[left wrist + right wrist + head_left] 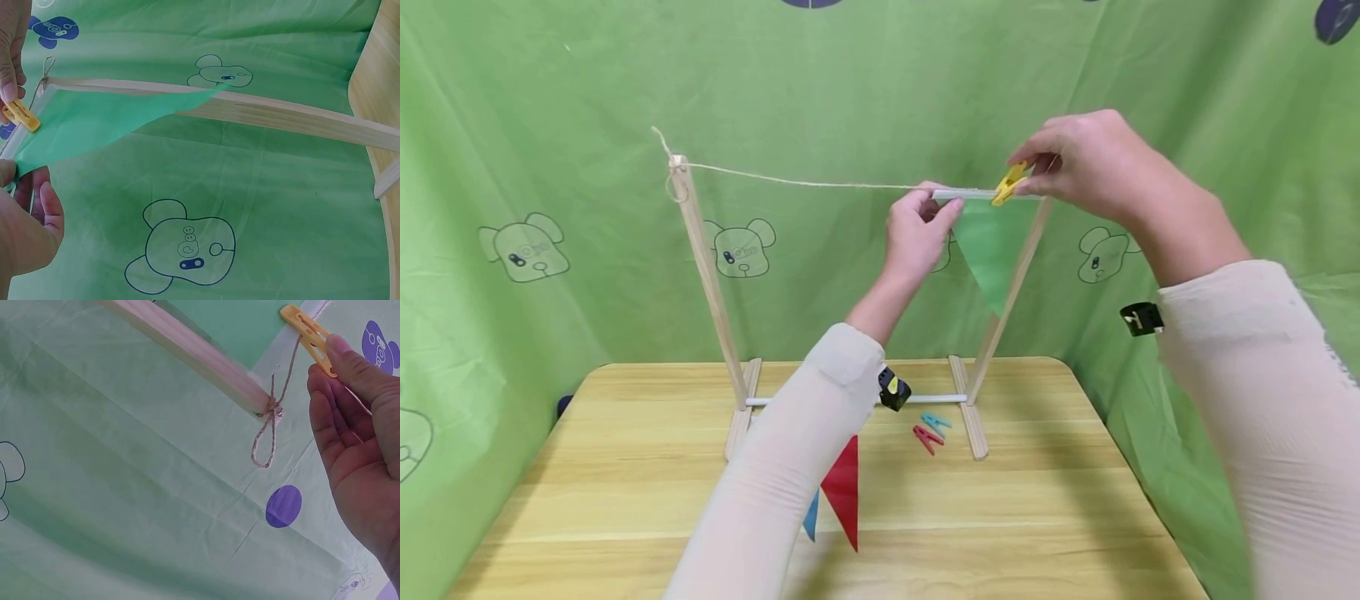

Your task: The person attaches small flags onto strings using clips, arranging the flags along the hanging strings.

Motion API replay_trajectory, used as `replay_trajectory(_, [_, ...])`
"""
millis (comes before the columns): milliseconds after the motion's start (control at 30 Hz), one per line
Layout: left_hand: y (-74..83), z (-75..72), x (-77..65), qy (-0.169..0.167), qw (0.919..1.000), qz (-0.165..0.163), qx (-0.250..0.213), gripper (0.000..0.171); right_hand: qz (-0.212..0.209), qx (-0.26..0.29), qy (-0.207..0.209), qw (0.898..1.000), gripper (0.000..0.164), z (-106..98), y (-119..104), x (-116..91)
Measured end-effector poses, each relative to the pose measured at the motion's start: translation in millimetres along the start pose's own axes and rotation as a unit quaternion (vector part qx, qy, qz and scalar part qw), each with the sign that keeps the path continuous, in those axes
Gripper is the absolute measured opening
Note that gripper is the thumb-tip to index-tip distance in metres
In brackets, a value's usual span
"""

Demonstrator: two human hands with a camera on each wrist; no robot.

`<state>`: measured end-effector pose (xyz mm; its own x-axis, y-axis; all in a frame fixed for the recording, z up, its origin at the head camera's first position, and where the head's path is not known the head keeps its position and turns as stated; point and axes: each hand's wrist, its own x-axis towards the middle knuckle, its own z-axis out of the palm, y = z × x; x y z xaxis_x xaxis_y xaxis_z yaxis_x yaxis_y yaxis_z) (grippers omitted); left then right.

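A green triangular pennant (996, 242) with a pale top strip hangs point-down at the right part of a string (805, 182). My left hand (917, 229) pinches the pennant's left top corner between thumb and fingers, right at the string. With thumb and fingertips my right hand (1086, 162) pinches a yellow clothespin (1010, 183), whose jaws lie over the pennant's top strip. In the right wrist view the clothespin (307, 337) sits across the strip and string, close to the knot on the post.
Wooden posts (707, 267) on feet carry the string, with a white rod joining them below. Blue (936, 422) and pink (928, 438) clothespins lie on the table (1037, 517) near the right foot. A red pennant (844, 492) and a blue pennant (811, 518) lie partly behind the left sleeve.
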<state>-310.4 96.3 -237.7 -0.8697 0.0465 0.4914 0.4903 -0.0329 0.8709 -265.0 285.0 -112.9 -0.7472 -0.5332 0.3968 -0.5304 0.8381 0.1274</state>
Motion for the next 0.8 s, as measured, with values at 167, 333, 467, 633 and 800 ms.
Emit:
replay_trajectory(167, [-1.9, -1.0, -1.3, 0.005, 0.9999, -0.005, 0.007, 0.015, 0.04, 0.027, -0.043, 0.998, 0.035, 3, -1, -1])
replay_trajectory(333, [-3.5, -2.6, -2.3, 0.002, 1.0, -0.007, 0.005, 0.016, 0.05, 0.039, -0.06, 0.996, 0.04, 6, -1, -1])
replay_trajectory(467, [-4.3, -3.4, -0.8, -0.004, 0.9999, -0.011, 0.006, 0.016, 0.067, 0.054, -0.067, 0.994, 0.044, 7, 0, 1])
replay_trajectory(633, [-5.7, -4.5, 0.6, -0.009, 0.9997, -0.016, 0.015, 0.017, 0.076, 0.064, -0.067, 0.993, 0.044, 10, 0, 1])
replay_trajectory(800, [-8.0, -3.8, 0.9, -0.01, 0.9997, -0.024, 0.0, 0.017, 0.057, 0.064, -0.05, 0.995, 0.042, 14, -1, -1])
